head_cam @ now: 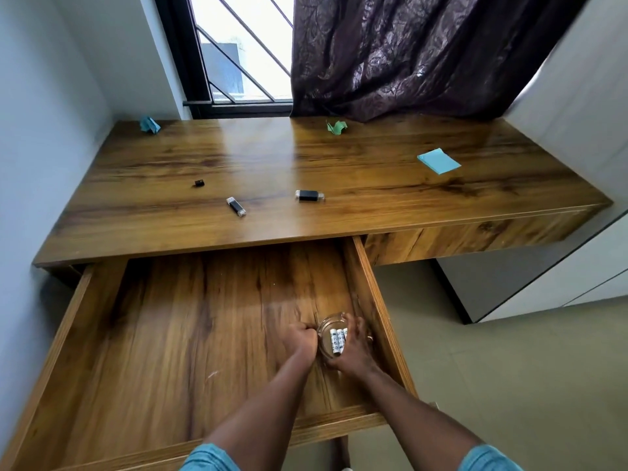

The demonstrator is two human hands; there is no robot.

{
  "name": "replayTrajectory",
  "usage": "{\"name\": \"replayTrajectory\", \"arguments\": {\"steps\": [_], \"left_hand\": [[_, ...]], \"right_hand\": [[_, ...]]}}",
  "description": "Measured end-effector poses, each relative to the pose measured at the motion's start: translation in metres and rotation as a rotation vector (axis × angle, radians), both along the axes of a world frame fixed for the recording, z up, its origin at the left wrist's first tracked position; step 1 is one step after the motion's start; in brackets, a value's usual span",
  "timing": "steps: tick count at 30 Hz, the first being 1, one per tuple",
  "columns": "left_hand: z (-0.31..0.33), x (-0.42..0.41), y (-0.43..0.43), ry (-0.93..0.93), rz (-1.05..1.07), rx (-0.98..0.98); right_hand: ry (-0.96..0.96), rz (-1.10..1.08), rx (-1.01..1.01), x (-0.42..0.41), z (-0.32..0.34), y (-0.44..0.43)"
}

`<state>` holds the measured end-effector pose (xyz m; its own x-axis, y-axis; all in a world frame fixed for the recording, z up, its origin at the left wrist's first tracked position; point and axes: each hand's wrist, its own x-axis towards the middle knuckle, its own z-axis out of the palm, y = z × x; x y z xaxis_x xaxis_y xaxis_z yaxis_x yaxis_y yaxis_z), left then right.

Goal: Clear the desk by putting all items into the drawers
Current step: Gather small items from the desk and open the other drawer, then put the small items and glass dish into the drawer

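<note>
A clear glass bowl point(327, 321) holding white batteries point(337, 340) rests on the floor of the open left drawer point(190, 334), near its right wall. My left hand point(303, 338) grips the bowl's left rim and my right hand point(353, 348) wraps its right side. On the desk top point(356, 171) lie two black USB sticks point(236, 206) point(308, 195), a small black cap point(199, 182), a blue sticky-note pad point(439, 160), a crumpled teal paper point(149, 124) and a crumpled green paper point(336, 126).
The right drawer front point(475, 239) is closed. A dark curtain point(424, 52) hangs over the desk's back right; a barred window point(238, 49) sits behind. A wall runs along the left, white cabinets point(577, 266) stand at the right.
</note>
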<state>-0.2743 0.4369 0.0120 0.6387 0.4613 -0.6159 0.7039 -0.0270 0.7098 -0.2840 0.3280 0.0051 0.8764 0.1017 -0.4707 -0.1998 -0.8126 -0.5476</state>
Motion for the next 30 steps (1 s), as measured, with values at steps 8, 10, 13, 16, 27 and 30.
{"name": "replayTrajectory", "arguments": {"steps": [8,10,13,16,27,30], "left_hand": [[-0.017,0.001,0.006,0.011,-0.091,0.029],[-0.006,-0.001,0.012,-0.011,-0.109,0.037],[0.011,0.0,0.026,-0.082,-0.11,0.066],[0.025,0.002,0.047,-0.156,-0.116,0.11],[0.11,0.09,0.142,-0.224,0.124,0.341],[0.116,0.124,0.161,-0.158,0.111,0.387]], "right_hand": [[0.009,0.055,-0.163,-0.001,0.007,0.0],[-0.031,0.067,-0.194,-0.001,0.012,0.003],[-0.12,0.079,-0.211,0.003,0.027,0.01],[-0.263,0.073,-0.25,0.013,0.043,0.021],[-0.485,0.099,-0.234,0.111,0.107,0.066],[-0.508,0.103,-0.237,0.152,0.112,0.074]]}}
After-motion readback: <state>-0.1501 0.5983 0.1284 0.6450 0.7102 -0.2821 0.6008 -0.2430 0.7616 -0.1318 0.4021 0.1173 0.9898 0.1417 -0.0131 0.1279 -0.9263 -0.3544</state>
